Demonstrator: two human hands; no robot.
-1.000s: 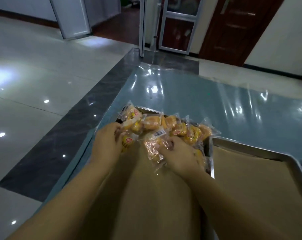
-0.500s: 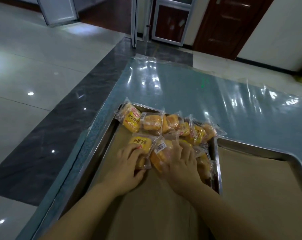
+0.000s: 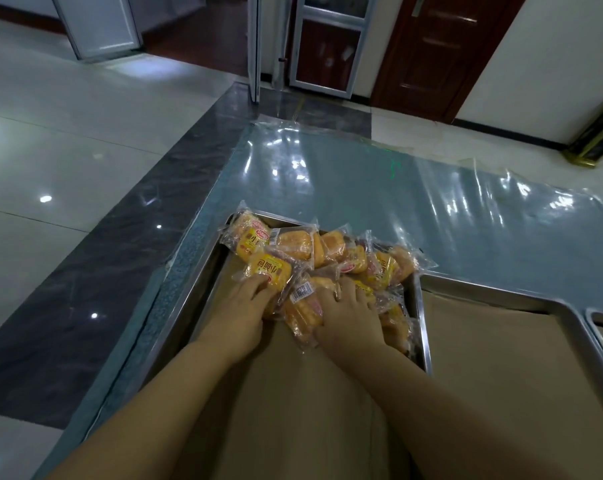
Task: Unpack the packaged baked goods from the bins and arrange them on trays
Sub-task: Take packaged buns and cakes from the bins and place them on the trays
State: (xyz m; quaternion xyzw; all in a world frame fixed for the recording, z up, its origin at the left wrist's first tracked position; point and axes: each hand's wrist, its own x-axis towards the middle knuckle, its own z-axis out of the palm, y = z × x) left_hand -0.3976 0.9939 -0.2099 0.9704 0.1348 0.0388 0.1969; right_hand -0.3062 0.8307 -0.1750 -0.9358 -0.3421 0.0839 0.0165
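"Where are the bread packs (image 3: 327,251)?"

"They lie in a heap at the far end of the tray (image 3: 422,317), on the brown paper (image 3: 293,393) inside it. Some poke out over the tray's far rim."

"What is the left hand (image 3: 244,306) doing?"

"It lies flat with straight fingers on the yellow pack (image 3: 269,268) on the left side of the heap."

"And the right hand (image 3: 348,317)?"

"It is spread wide and presses down on the packs. The barcode pack (image 3: 302,306) lies between both hands."

"What is beside the tray?"

"A second tray (image 3: 483,296), just to its right. Both sit on the shiny counter (image 3: 362,188)."
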